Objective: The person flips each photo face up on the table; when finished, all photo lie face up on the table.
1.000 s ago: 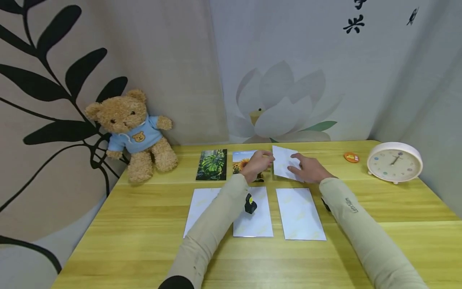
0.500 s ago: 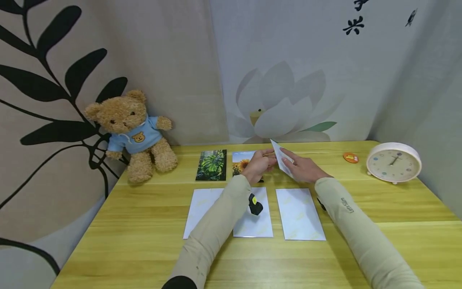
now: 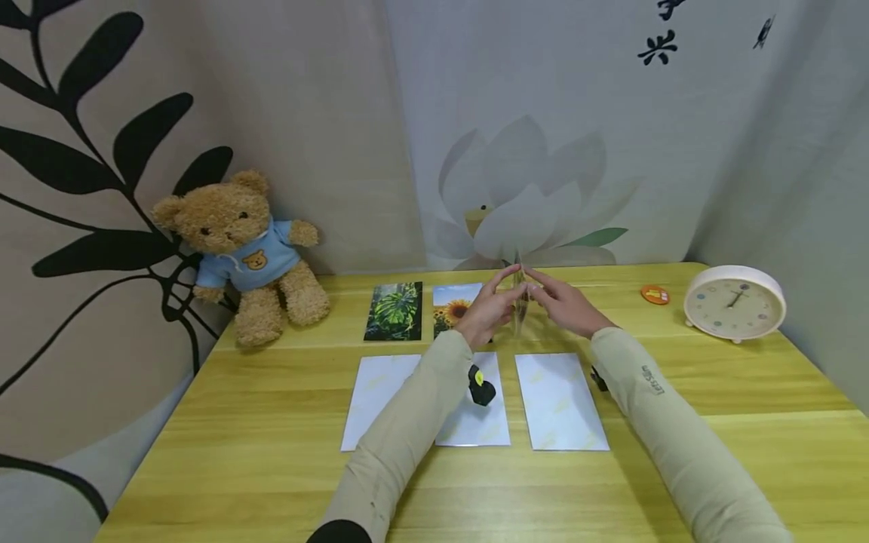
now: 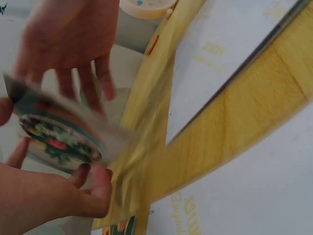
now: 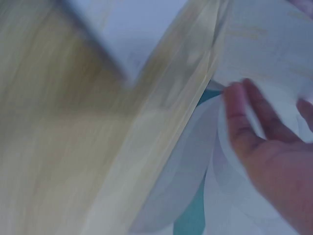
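Note:
A picture card stands on edge above the table's back part, between both hands. Its face in the left wrist view shows an oval of plants with a pink flower; its pale back appears in the right wrist view. My left hand pinches it between thumb and fingers. My right hand is on its other side, with straight fingers at the card. Left of the hands lie a green-leaf card and a sunflower card, the latter partly covered by the left hand.
Three cards lie white side up nearer me: left, middle and right. The left forearm crosses over two of them. A teddy bear sits at the left; an orange badge and a round clock are at the right.
The card has turned from white back facing up to standing on edge between the hands. The left hand has taken hold of it, and the right fingers have straightened.

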Motion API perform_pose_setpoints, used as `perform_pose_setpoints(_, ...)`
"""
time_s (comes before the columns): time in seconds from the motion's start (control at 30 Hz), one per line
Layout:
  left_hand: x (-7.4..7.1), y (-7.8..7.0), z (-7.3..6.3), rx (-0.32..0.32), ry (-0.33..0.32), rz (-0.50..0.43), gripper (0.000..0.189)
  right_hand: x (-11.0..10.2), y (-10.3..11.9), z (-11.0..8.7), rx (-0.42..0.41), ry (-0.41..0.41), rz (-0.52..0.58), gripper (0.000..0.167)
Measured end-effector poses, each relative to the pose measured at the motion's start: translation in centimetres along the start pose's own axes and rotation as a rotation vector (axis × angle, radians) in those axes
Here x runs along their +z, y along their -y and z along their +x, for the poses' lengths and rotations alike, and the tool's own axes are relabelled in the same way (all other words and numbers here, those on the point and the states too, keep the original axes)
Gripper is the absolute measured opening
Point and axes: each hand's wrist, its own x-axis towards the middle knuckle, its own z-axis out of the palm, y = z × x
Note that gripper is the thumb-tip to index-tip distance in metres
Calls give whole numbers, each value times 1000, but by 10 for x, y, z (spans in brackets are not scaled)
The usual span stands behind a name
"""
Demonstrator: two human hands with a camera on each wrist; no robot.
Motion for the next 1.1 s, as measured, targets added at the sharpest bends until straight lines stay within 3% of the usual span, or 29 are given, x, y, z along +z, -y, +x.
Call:
perform_pose_setpoints(0.17,0,-5,-2,30,14,27,54,0,11,5,-33,-72,222,58)
perform_pose_setpoints(0.37,-1,-10,-2,65,-14,93,53,-2,15,8,-47,-147,313,51)
perform_pose_setpoints(0.6,-7,-8,-3,46,-39,131,56,-1,17,8,-62,-232,359,47)
perform_pose_setpoints(0.9,-15,-8,-6,29,-93,197,61,0,11,8,-76,-495,384,59)
perform_pose_setpoints(1.1,-19,-10,-11,33,-98,236,62,1,5,8,-61,-523,356,64)
